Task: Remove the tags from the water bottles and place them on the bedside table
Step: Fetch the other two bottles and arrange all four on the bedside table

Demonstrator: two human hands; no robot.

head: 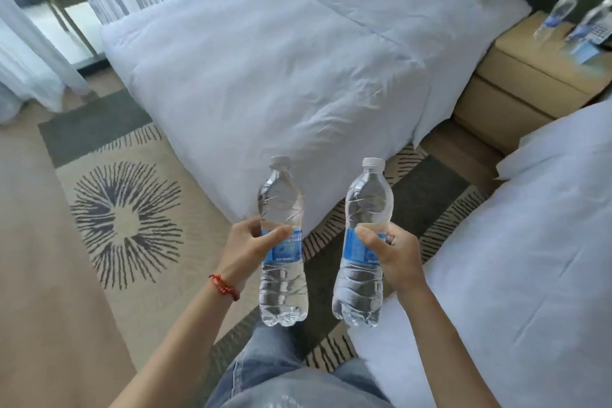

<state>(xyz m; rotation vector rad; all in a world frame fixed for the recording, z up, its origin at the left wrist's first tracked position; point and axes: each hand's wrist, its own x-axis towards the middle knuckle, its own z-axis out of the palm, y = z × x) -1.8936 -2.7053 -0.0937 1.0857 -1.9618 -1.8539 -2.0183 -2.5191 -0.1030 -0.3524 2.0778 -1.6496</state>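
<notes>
Between beds, hands [248, 247] grip 2 water-filled bottles [281, 209].

Both arms raised forward, both hands closed in a grip.

Left hand [246, 247]: fingers wrapped around a held bottle [281, 242], thumb across the front, a red bead bracelet [225, 286] on the wrist. Right hand [392, 257]: same wrap on a second bottle [362, 242], thumb forward. Forearms bare, converging from the near edge, hands level and apart.
</notes>
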